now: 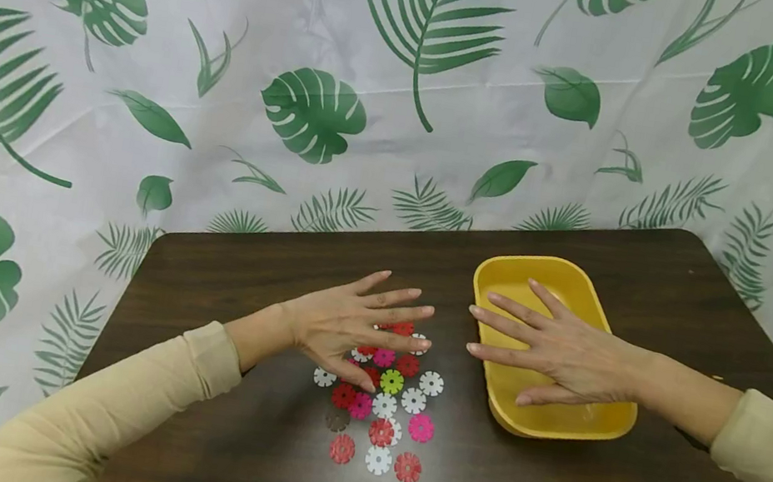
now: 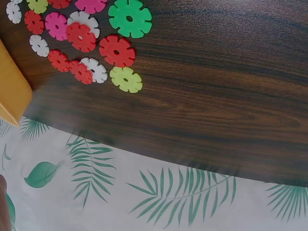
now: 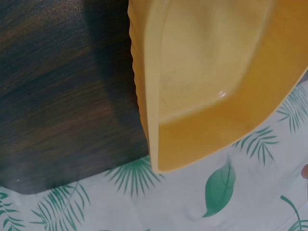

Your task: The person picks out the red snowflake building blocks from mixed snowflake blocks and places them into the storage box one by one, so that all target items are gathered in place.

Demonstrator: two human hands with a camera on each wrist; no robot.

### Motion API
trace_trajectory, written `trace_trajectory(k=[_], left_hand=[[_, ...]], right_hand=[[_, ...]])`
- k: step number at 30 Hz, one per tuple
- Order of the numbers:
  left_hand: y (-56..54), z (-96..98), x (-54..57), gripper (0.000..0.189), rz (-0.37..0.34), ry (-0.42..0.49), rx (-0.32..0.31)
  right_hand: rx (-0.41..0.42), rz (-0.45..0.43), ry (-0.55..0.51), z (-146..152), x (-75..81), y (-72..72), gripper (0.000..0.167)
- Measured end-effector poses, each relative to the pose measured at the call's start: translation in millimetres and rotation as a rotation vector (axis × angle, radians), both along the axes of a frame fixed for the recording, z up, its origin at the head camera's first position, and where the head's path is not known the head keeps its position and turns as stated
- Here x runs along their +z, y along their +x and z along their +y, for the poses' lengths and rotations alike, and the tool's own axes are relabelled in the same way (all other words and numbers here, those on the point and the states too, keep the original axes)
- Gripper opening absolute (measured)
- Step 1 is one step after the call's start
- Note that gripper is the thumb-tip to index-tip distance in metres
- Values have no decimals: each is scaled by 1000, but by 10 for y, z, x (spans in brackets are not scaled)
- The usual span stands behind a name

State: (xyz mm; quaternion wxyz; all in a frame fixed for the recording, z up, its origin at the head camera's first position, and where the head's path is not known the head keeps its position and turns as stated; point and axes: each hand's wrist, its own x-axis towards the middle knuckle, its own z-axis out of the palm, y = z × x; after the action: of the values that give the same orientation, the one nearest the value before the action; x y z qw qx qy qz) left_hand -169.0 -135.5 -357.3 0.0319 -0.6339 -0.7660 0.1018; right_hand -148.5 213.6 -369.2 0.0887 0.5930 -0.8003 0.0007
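Observation:
Notched plastic discs in red, white, pink and yellow-green lie loosely grouped on the table, a white one [image 1: 378, 460] towards the front. In the head view my left hand [image 1: 343, 323], its fingers spread, is over the back of this group and hides some discs. A larger-looking green disc [image 2: 138, 25] shows in the left wrist view beside a red disc [image 2: 118, 58]. My right hand [image 1: 569, 354] extends above a yellow plastic basin [image 1: 549, 434], fingers spread and holding nothing. Inside the basin no discs are visible in the right wrist view.
The dark wood-grain table [image 1: 231, 452] has rounded back corners. Behind it hangs a white cloth [image 1: 438, 156] printed with green leaves. The basin stands to the right of the discs, with a strip of table between them.

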Motion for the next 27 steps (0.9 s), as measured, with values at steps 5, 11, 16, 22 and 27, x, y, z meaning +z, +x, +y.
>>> trace_trajectory(k=[5,11,16,22,27], left_hand=[[13,15,0,79,-10,4,6],[37,4,-15,80,-36,36,34],[63,-37,-32,80,-83,114,104],[93,-115,-31,82,-234,244,214],[110,-206,-60,84,-414,373,344]], right_hand=[[0,-3,-11,11,-2,12,77],[-57,-40,-20,46,20,35,77],[-199,-169,-119,125,79,44,75],[-356,-172,-378,262,117,-2,74],[-521,-173,-596,417,103,-55,64]])
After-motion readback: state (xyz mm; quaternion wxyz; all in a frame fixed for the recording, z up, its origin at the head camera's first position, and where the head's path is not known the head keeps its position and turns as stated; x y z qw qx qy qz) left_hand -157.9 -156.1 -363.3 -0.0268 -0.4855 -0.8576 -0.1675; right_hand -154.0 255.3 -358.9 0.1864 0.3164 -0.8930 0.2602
